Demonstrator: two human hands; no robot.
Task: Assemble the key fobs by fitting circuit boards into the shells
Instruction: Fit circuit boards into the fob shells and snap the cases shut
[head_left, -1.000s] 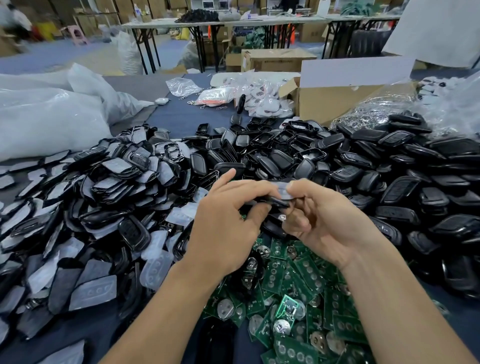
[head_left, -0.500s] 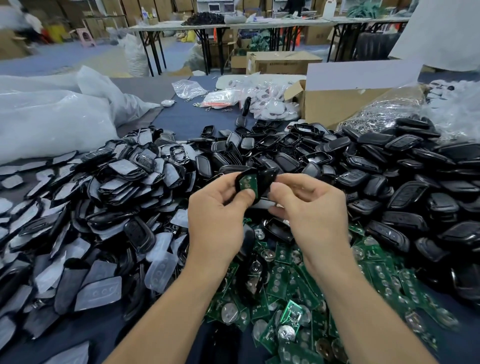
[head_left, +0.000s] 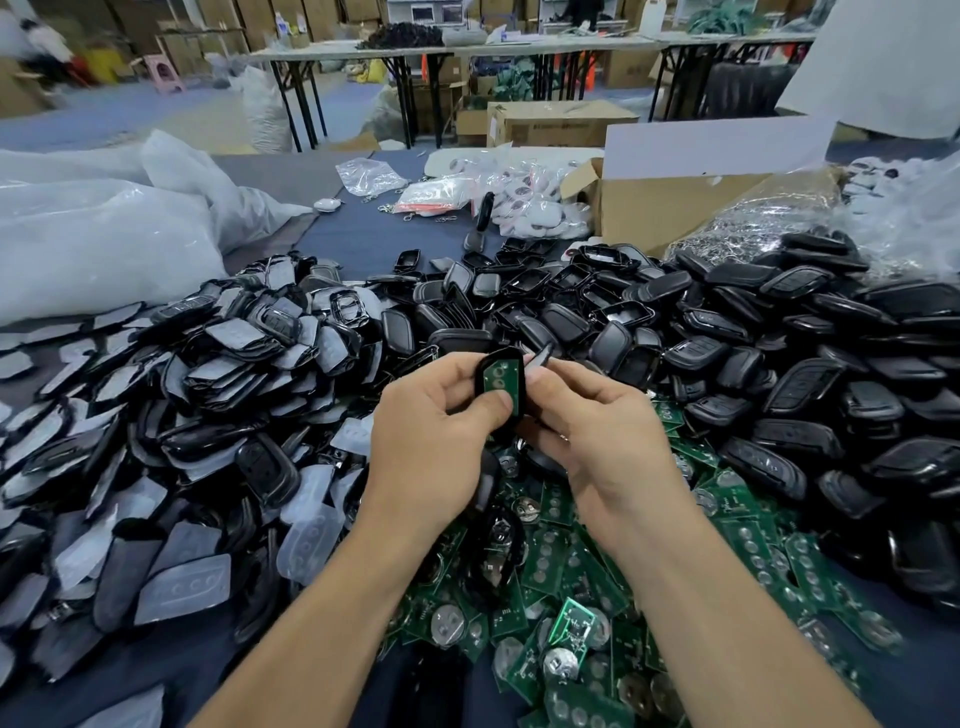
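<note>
Nearest the camera, a heap of flat green circuit boards (head_left: 571, 597), too many to be counted, is spread on the dark blue table (head_left: 363, 234), several with round silver coin-cell holders showing. Just above the heap, one black oval plastic key-fob shell (head_left: 519, 387) is held up between two bare hands. One green circuit board (head_left: 497, 379) is seen lying inside the shell, two round contact pads visible on its face and the shell's black rim showing round it. The left hand (head_left: 431, 431) is wrapped round the shell, with the thumb pressed on the board's lower end. The right hand (head_left: 597, 431) is closed on the shell's right edge, fingers curled.

To the left, an uncountable heap of translucent grey rubber button pads (head_left: 182, 587) is mixed with black parts. To the right and behind, a larger mound of black plastic shells (head_left: 779, 364) is piled. Farther back, bulky white plastic bags (head_left: 93, 244) are seen at left and one open brown cardboard box (head_left: 670, 208) at right. Grey folding tables (head_left: 519, 49) are lined up beyond.
</note>
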